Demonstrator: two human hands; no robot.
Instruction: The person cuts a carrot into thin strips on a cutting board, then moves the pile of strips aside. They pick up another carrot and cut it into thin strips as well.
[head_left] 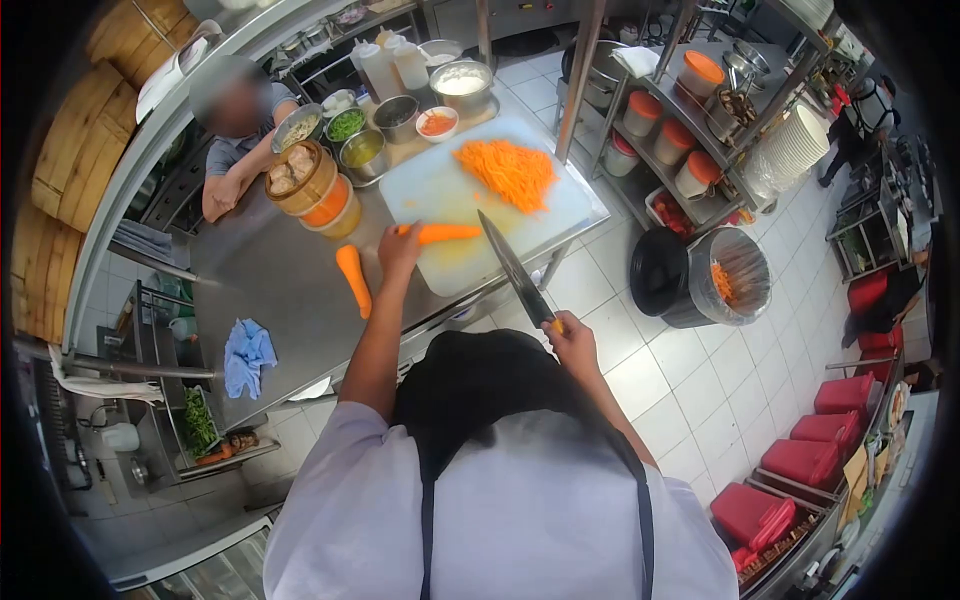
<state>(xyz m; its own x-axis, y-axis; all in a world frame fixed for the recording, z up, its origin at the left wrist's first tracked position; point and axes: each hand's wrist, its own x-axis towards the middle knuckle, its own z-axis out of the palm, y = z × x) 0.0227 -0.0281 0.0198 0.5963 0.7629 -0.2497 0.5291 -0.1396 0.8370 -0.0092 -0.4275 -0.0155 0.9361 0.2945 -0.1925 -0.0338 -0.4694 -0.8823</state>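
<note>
A peeled carrot lies on the white cutting board, and my left hand is closed on its thick end. My right hand grips the handle of a large knife, whose blade points up and left, its tip just beyond the carrot's thin end. Behind the knife tip, a pile of shredded carrot covers the back of the board. Another whole carrot rests on the steel table, left of my left hand.
Bowls of toppings, squeeze bottles and bamboo steamers stand behind and left of the board. A person leans at the table's far left. A blue cloth lies front left. A lined bin stands on the right.
</note>
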